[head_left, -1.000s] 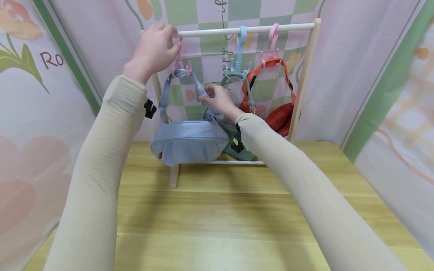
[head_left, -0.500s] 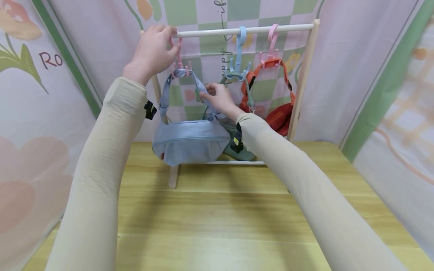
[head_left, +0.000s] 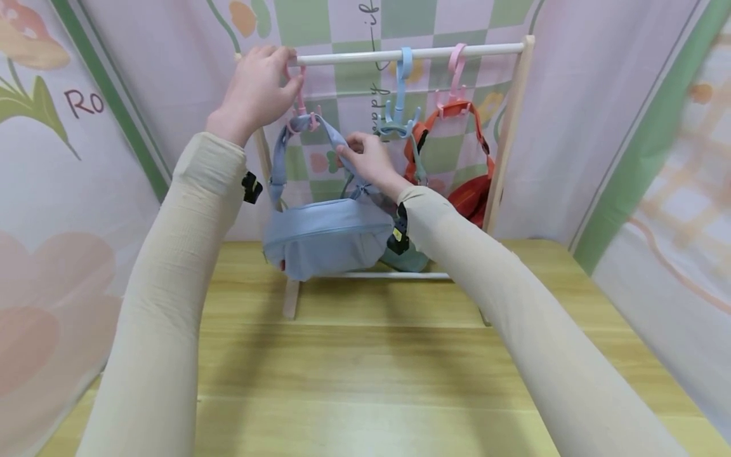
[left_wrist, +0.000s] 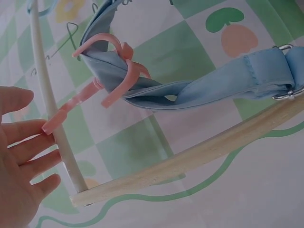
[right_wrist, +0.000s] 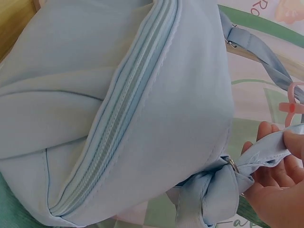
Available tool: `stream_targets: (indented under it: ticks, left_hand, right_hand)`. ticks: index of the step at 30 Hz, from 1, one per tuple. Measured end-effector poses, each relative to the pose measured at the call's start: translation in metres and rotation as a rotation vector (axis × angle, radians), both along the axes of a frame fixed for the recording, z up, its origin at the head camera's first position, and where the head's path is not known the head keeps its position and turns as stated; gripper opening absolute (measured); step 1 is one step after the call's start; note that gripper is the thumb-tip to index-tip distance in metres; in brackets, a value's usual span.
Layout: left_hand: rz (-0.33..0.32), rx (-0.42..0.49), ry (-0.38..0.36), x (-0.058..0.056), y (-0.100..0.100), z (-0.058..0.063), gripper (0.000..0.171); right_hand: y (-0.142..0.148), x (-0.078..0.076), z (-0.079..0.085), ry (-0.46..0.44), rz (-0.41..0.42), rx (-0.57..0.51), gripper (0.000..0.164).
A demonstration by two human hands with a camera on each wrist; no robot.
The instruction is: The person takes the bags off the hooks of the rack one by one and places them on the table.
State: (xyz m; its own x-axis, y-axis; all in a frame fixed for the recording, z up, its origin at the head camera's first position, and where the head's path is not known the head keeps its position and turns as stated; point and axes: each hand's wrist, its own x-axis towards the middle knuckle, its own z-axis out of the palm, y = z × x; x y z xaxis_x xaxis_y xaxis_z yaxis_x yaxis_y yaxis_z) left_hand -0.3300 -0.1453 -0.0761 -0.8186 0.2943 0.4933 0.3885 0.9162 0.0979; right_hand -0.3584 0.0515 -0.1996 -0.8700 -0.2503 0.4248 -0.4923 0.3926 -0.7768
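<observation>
A light blue shoulder bag (head_left: 331, 238) hangs at the rack's left by its strap (left_wrist: 209, 88), which loops over the prongs of a pink hook (left_wrist: 126, 52). My left hand (head_left: 255, 89) is up at the left end of the white rod (head_left: 354, 58). In the left wrist view its fingers (left_wrist: 35, 149) lie fairly straight against the hook's top and the rod, thumb apart. With thumb and fingers my right hand (right_wrist: 280, 190) pinches the strap's right side, just above a knotted end (right_wrist: 221, 194) and metal ring. The bag's zipper (right_wrist: 123, 114) faces the front.
A blue hook (head_left: 401, 95) at mid-rod holds a green bag (head_left: 408, 257), partly hidden behind the blue bag and right arm. Further right, a red bag (head_left: 471, 197) hangs on another pink hook (head_left: 455, 73). The wooden rack (head_left: 508, 133) stands on a wooden table (head_left: 342, 381) before printed curtains.
My right hand has drawn the strap slightly to the right. The blue bag has shifted right and tilted, its right end higher. My left hand stays at the rod's end.
</observation>
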Motion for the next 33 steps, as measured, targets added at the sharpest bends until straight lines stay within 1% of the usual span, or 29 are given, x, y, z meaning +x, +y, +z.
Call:
stream_targets:
  ticks: [12,15,21,28,33]
  left_hand:
    - [-0.001,0.001,0.005,-0.001,0.0,0.0,0.053]
    - [0.0,-0.003,0.005,-0.001,0.0,0.0,0.053]
    - [0.001,-0.006,0.008,-0.001,-0.001,0.001,0.054]
    - [-0.006,-0.003,0.008,-0.001,-0.002,0.0,0.053]
    - [-0.007,-0.002,0.016,-0.001,-0.002,0.0,0.052]
  right_hand:
    - [-0.002,0.003,0.01,-0.02,-0.011,-0.067,0.025]
    - [-0.003,0.004,0.013,-0.016,-0.023,-0.064,0.024]
    - [-0.003,0.005,0.019,-0.037,-0.044,-0.063,0.024]
    - [0.0,0.004,0.021,-0.057,-0.053,-0.074,0.025]
    - [-0.001,0.006,0.025,-0.065,-0.066,-0.072,0.024]
